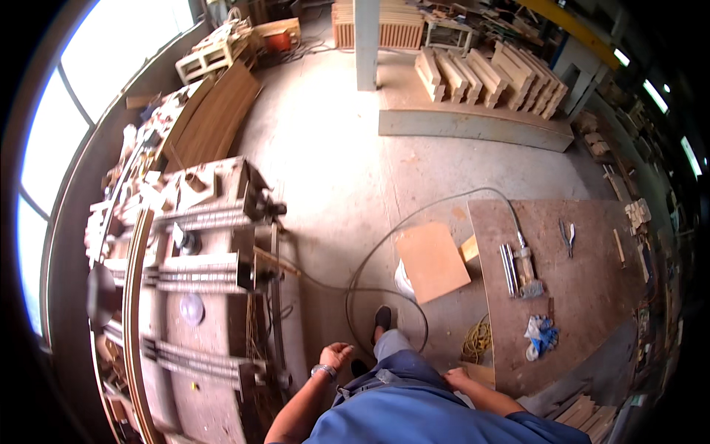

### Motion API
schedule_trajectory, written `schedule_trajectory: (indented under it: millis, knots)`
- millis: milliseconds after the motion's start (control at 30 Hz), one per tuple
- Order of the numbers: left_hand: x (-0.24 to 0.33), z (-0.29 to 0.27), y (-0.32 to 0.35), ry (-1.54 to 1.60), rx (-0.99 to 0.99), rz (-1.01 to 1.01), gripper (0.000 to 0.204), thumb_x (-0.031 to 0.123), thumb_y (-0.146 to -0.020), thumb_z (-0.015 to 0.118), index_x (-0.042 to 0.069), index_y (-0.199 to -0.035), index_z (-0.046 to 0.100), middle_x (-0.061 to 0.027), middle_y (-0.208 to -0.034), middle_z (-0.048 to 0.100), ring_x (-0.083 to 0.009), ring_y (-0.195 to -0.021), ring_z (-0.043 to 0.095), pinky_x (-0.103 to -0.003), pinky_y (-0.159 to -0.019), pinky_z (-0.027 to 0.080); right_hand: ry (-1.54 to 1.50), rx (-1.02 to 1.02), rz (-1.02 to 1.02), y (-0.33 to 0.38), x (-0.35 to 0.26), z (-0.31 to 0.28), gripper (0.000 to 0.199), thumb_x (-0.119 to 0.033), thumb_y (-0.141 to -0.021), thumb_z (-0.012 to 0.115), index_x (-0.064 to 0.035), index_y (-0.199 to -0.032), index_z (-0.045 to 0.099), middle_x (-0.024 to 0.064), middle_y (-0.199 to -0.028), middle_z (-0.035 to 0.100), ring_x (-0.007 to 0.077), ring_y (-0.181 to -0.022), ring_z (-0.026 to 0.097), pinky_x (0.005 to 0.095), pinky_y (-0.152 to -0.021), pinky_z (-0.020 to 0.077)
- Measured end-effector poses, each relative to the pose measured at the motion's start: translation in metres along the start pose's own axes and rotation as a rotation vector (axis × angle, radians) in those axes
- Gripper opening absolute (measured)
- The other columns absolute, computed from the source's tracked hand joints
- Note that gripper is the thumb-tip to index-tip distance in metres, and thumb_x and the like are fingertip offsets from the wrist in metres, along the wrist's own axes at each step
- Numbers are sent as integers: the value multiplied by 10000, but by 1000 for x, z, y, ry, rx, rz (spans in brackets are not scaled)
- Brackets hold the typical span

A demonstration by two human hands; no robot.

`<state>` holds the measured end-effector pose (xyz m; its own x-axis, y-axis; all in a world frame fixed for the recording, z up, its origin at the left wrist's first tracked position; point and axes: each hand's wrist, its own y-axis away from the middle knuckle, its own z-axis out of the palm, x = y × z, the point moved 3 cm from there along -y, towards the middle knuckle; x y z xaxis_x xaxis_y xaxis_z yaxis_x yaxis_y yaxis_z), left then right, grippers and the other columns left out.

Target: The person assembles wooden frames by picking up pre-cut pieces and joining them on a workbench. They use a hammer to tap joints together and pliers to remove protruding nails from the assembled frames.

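Observation:
My left hand [338, 355], with a watch [323, 370] on its wrist, hangs in front of my body with fingers curled in and nothing visible in them. It is nearest to the long clamping bench [209, 403] on the left, apart from it. Close to my hip, my right hand [457, 379] rests against my clothing, its fingers partly hidden. Right of it stands a brown worktable [584, 311]. On that table lie an air nail gun [526, 270] joined to a hose, silvery strips [509, 270], pliers [567, 238] and a blue-and-white cloth bundle [541, 337].
The air hose [370, 255] loops across the floor before my feet. A square board [433, 263] sits over a white bucket [403, 280]. Metal clamps [200, 277] and a long timber strip [135, 318] lie on the bench. Stacked timber [484, 78] rests on a platform beside a post [366, 44].

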<state>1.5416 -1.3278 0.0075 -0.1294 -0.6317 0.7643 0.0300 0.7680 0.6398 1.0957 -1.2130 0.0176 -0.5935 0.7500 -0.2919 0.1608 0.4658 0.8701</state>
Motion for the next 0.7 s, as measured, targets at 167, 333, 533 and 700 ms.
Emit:
schedule_trajectory:
  millis: [167, 333, 533, 700]
  knots:
    - [98, 23, -63, -310, -368, -19, 426, 354, -992, 683, 14, -1249, 705, -118, -1118, 756, -204, -971, 726, -333, -861, 574, -153, -60, 66, -80, -86, -33, 330, -359, -947, 722, -32, -942, 769, 93, -768, 734, 199, -663, 722, 362, -597, 617]
    - [166, 12, -142, -642, -562, 172, 410, 392, -1027, 632, 63, -1254, 721, -120, -1162, 759, -224, -1067, 709, -355, -967, 530, -288, -110, -42, -179, -198, -100, 350, -377, -956, 722, -28, -951, 742, 91, -782, 742, 199, -647, 723, 329, -547, 590]
    - [308, 33, -207, -631, -512, 292, 392, 378, -1000, 661, 38, -1178, 741, -144, -1060, 769, -236, -998, 724, -369, -900, 557, -643, -5, -246, -185, -338, -201, 387, -356, -995, 687, -13, -1172, 656, 132, -970, 747, 197, -798, 742, 315, -670, 603]
    - [370, 32, -303, -575, -530, 339, 393, 378, -956, 713, 48, -1166, 752, -148, -1025, 769, -212, -973, 729, -343, -855, 565, -756, 57, -150, -226, -340, -207, 356, -324, -991, 697, 5, -1125, 672, 143, -936, 745, 212, -773, 739, 351, -649, 608]
